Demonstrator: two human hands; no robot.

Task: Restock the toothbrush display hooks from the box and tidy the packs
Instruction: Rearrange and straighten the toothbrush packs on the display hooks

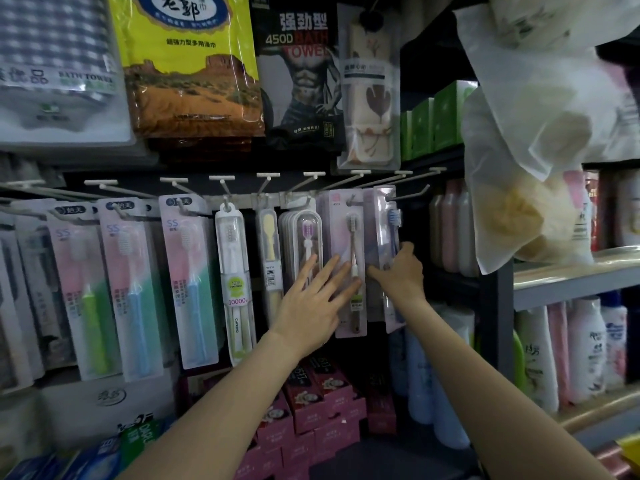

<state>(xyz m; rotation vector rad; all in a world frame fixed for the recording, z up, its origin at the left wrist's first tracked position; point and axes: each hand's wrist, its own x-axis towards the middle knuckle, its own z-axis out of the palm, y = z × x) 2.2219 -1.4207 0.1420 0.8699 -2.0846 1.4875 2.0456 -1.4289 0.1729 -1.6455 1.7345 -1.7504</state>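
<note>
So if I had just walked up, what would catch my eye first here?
Probably the two bare arms reaching in from below: the left hand lies flat with spread fingers on a pink toothbrush pack, while the right hand grips the edge of the pack with a blue brush beside it. Next, the row of toothbrush packs hanging on hooks across the middle, and the bright yellow towel bag above.

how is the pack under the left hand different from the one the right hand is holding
The left hand lies flat, fingers straight, on the pink pack; the right hand grips the clear pack at its edge. The pink pack faces forward; the clear pack is turned edge-on. Both hang from hooks.
</note>
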